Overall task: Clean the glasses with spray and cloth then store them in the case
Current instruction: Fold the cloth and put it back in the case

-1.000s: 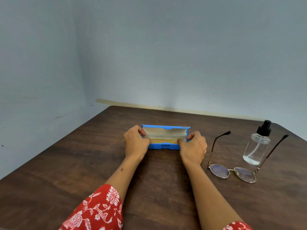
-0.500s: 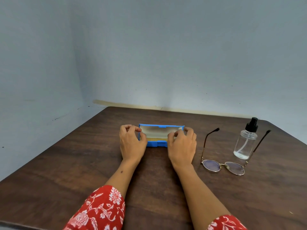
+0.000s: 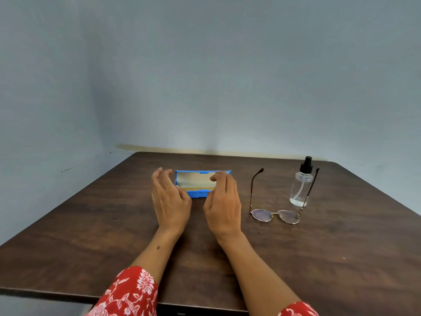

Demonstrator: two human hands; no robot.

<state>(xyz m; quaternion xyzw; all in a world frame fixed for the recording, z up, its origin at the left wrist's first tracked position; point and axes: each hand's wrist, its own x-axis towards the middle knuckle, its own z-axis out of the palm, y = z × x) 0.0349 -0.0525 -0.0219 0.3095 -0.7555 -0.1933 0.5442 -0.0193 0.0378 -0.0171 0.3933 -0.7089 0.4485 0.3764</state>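
A blue glasses case (image 3: 197, 183) lies open on the dark wooden table (image 3: 114, 224), its beige lining showing, with a tan strip along its front. My left hand (image 3: 169, 201) hovers just left of the case, fingers apart and holding nothing. My right hand (image 3: 224, 202) hangs over the case's right end, also empty, and hides that end. The gold-rimmed glasses (image 3: 275, 215) rest to the right with their arms unfolded and pointing away. A clear spray bottle (image 3: 300, 188) with a black nozzle stands upright behind the right arm of the glasses.
The table sits in a corner of pale blue-grey walls, which run along its far and left edges. My red floral sleeves show at the bottom edge of the view.
Both hands have let go of the case and drawn back slightly toward me. The case stays open on the table. The view has tilted upward.
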